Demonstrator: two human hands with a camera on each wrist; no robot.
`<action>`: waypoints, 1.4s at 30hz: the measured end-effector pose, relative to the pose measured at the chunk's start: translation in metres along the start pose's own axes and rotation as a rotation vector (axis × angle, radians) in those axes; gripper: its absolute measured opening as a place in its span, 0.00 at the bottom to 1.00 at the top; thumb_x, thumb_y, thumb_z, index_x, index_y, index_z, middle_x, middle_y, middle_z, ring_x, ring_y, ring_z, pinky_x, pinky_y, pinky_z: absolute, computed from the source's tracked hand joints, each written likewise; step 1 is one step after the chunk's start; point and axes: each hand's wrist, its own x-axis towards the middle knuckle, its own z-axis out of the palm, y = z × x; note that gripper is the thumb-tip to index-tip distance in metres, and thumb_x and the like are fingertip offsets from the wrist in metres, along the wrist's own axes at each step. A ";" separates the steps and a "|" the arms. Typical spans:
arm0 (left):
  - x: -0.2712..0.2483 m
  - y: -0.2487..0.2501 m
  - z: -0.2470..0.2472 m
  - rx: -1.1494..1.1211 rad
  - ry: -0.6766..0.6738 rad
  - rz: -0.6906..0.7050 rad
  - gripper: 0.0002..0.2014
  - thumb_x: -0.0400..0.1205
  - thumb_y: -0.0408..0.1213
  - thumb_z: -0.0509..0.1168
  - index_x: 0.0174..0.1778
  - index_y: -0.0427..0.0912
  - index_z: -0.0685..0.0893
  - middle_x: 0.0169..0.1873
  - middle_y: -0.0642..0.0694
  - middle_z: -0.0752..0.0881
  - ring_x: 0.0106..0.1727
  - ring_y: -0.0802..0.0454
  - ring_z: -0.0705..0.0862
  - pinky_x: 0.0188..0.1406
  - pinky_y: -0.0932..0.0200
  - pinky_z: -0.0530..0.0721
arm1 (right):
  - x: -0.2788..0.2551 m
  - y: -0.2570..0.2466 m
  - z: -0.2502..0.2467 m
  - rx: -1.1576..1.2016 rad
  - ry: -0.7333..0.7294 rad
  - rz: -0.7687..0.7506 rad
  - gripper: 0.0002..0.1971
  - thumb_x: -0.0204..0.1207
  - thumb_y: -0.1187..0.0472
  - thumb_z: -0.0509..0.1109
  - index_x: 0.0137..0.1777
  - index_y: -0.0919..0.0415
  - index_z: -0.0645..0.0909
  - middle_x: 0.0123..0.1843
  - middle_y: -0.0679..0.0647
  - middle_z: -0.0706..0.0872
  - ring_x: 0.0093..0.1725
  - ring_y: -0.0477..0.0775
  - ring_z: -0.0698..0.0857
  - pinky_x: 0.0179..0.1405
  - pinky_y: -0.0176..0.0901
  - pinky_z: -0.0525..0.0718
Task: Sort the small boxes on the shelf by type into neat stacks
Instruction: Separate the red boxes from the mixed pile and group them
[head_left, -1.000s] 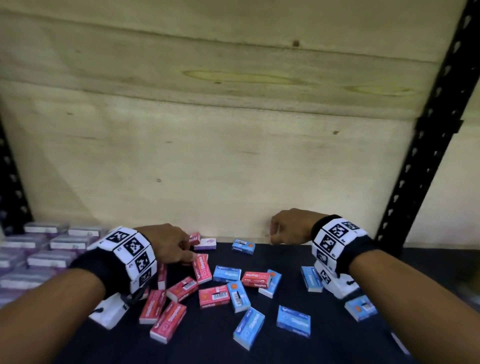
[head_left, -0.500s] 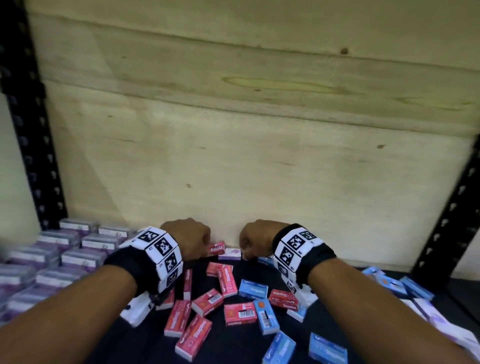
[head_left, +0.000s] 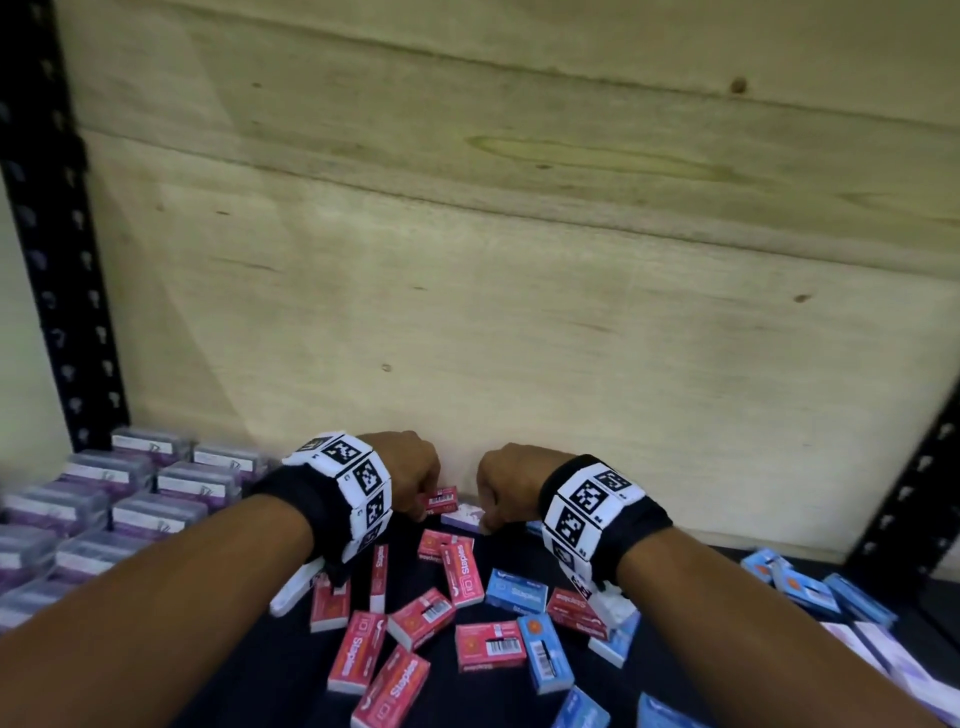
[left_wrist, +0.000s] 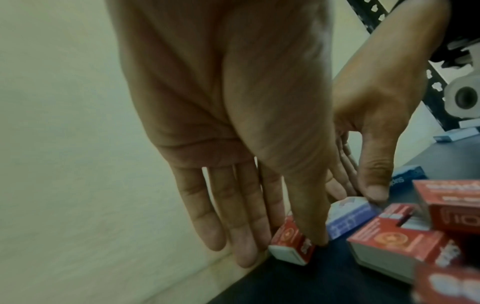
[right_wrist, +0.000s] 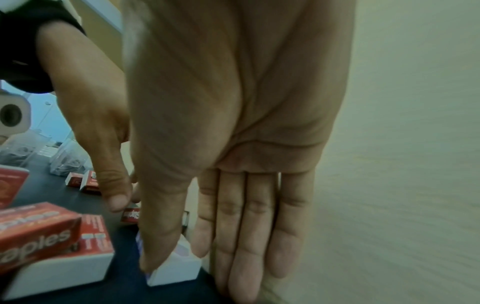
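I work on a dark shelf mat before a pale plywood back wall. My left hand pinches a small red staples box; my right hand, now closer to it, pinches a small purple-white box.

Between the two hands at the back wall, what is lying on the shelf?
Two small boxes: the red box, pinched by the left hand, and the purple-white box, pinched by the right hand. The head view shows both.
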 end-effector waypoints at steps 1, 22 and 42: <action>0.002 0.000 0.001 0.008 0.016 -0.003 0.16 0.76 0.44 0.75 0.59 0.47 0.87 0.53 0.48 0.89 0.52 0.47 0.88 0.52 0.55 0.86 | 0.000 -0.001 0.000 -0.012 -0.002 0.001 0.19 0.75 0.49 0.77 0.56 0.65 0.86 0.51 0.59 0.90 0.50 0.60 0.88 0.52 0.52 0.88; 0.009 0.002 0.008 0.172 -0.022 -0.011 0.06 0.77 0.40 0.73 0.44 0.42 0.86 0.41 0.45 0.86 0.36 0.45 0.81 0.29 0.62 0.74 | -0.030 0.026 -0.012 -0.015 -0.016 0.059 0.22 0.73 0.44 0.76 0.56 0.62 0.87 0.53 0.55 0.89 0.52 0.58 0.86 0.52 0.49 0.86; -0.011 0.123 -0.034 0.117 0.019 0.219 0.22 0.79 0.56 0.69 0.65 0.50 0.83 0.58 0.49 0.85 0.56 0.44 0.84 0.49 0.55 0.80 | -0.159 0.179 0.036 0.026 -0.013 0.556 0.19 0.68 0.46 0.77 0.53 0.58 0.90 0.53 0.54 0.91 0.53 0.55 0.88 0.51 0.42 0.85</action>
